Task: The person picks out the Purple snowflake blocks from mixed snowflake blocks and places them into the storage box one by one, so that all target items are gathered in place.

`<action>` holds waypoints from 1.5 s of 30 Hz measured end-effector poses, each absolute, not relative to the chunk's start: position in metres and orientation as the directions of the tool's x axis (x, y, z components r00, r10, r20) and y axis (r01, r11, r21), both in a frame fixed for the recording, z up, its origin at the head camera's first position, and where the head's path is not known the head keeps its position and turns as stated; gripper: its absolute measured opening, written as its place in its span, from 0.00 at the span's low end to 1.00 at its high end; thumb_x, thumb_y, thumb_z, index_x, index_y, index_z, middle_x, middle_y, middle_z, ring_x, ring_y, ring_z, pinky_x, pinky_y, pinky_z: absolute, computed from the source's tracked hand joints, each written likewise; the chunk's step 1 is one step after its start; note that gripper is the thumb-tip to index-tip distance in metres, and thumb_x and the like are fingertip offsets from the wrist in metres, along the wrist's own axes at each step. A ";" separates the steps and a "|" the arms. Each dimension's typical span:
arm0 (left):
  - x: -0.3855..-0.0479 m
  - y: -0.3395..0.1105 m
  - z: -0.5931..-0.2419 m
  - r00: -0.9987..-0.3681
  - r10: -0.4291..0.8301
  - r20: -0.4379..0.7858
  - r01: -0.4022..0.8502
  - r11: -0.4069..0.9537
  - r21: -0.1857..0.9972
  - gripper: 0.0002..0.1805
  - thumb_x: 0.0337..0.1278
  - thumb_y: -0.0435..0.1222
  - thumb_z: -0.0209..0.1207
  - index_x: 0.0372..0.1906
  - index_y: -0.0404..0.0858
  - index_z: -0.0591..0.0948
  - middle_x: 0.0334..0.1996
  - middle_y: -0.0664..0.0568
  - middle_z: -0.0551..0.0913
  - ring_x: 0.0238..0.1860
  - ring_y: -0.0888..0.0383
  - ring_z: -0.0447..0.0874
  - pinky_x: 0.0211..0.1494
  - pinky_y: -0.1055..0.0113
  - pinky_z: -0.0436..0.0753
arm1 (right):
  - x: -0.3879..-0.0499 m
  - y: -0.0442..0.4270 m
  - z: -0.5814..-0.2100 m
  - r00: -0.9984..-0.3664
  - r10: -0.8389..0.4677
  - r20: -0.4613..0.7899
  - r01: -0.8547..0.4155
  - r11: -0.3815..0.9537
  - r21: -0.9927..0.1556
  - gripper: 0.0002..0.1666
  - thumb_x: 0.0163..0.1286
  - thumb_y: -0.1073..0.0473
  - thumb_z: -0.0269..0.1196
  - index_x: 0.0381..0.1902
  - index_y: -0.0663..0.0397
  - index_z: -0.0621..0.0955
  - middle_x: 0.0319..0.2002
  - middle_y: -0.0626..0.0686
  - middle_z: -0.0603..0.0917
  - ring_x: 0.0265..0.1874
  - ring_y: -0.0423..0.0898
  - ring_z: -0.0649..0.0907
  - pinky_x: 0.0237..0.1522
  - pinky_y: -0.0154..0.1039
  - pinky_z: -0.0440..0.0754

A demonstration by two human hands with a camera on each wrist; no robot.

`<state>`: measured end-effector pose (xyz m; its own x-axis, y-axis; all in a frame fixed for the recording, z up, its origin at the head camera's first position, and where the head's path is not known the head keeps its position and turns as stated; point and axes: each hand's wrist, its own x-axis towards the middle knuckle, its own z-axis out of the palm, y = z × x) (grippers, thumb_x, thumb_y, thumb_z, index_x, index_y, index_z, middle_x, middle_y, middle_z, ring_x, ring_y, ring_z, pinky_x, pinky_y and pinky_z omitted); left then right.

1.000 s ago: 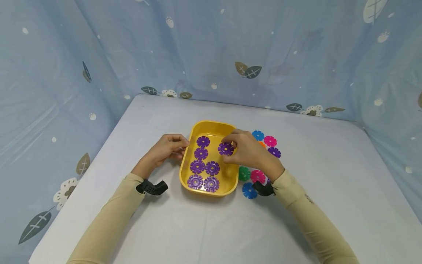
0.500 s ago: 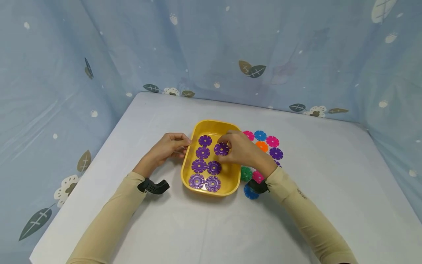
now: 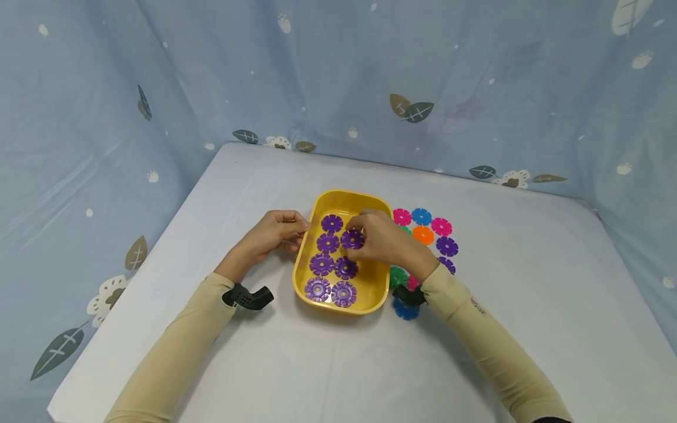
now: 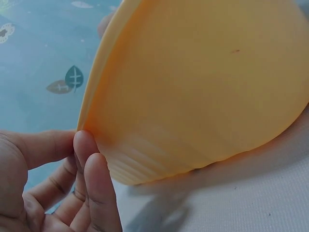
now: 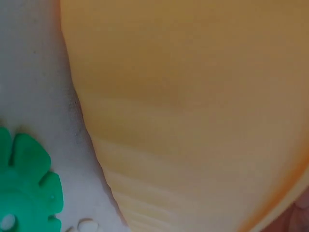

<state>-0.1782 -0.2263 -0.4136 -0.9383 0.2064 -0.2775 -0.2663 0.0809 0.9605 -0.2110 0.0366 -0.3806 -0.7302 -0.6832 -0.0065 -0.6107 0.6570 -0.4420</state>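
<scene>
A yellow plastic tray [image 3: 372, 288] lies on the white table, and its outer wall [image 4: 203, 92] fills much of the left wrist view. My left hand [image 3: 272, 236] pinches the tray's left rim between thumb and fingers. Inside the tray, my right hand [image 3: 386, 238] holds a purple snowflake disc [image 3: 351, 239] by its right side, low over the tray floor. Several other purple discs [image 3: 321, 264] lie flat in the tray, in a left column and a shorter one beside it. The right wrist view shows mostly the tray's outer wall [image 5: 178, 116]; the right fingers are largely hidden there.
Right of the tray, loose discs lie on the table: an orange disc [image 3: 423, 235], a pink disc [image 3: 441, 227], a blue disc [image 3: 421, 216], a green disc [image 5: 29, 179] and others, some under my right forearm. A blue patterned curtain [image 3: 317, 70] surrounds the table [image 3: 529, 282].
My right hand has moved left inside the tray with the purple disc, bringing it closer to the left column. The left hand keeps its grip on the rim.
</scene>
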 end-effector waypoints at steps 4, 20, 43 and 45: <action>-0.179 -0.226 -0.413 -0.937 0.211 -0.277 -0.266 0.080 0.961 0.12 0.68 0.37 0.61 0.43 0.29 0.79 0.31 0.47 0.82 0.29 0.57 0.82 0.30 0.69 0.84 | -0.213 0.035 -0.383 -0.727 -0.686 -0.014 -0.614 0.659 -0.434 0.29 0.54 0.48 0.78 0.52 0.54 0.86 0.38 0.49 0.79 0.37 0.44 0.77 0.38 0.32 0.84; -0.177 -0.226 -0.414 -0.935 0.217 -0.281 -0.273 0.068 0.960 0.13 0.68 0.36 0.61 0.44 0.27 0.79 0.31 0.47 0.82 0.30 0.57 0.82 0.29 0.69 0.84 | -0.221 0.025 -0.390 -0.699 -0.712 -0.073 -0.633 0.662 -0.400 0.29 0.54 0.47 0.78 0.50 0.57 0.86 0.37 0.49 0.82 0.36 0.43 0.79 0.38 0.31 0.83; -0.180 -0.227 -0.414 -0.938 0.215 -0.271 -0.263 0.065 0.963 0.13 0.68 0.37 0.61 0.44 0.28 0.79 0.32 0.47 0.82 0.29 0.57 0.82 0.29 0.69 0.84 | -0.223 0.024 -0.391 -0.709 -0.692 -0.132 -0.601 0.692 -0.399 0.27 0.58 0.51 0.77 0.52 0.58 0.86 0.41 0.52 0.85 0.40 0.45 0.82 0.40 0.34 0.86; -0.179 -0.227 -0.414 -0.938 0.215 -0.273 -0.266 0.063 0.962 0.13 0.68 0.37 0.61 0.45 0.28 0.79 0.32 0.47 0.82 0.29 0.57 0.82 0.29 0.70 0.84 | -0.223 0.024 -0.392 -0.709 -0.692 -0.135 -0.600 0.693 -0.399 0.26 0.59 0.50 0.76 0.52 0.57 0.86 0.41 0.52 0.85 0.39 0.45 0.82 0.39 0.34 0.86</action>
<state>-0.1795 -0.2269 -0.4145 -0.9378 0.2147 -0.2729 -0.2655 0.0631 0.9620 -0.2230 0.0242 -0.3917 -0.7092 -0.6921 -0.1346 -0.6004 0.6929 -0.3992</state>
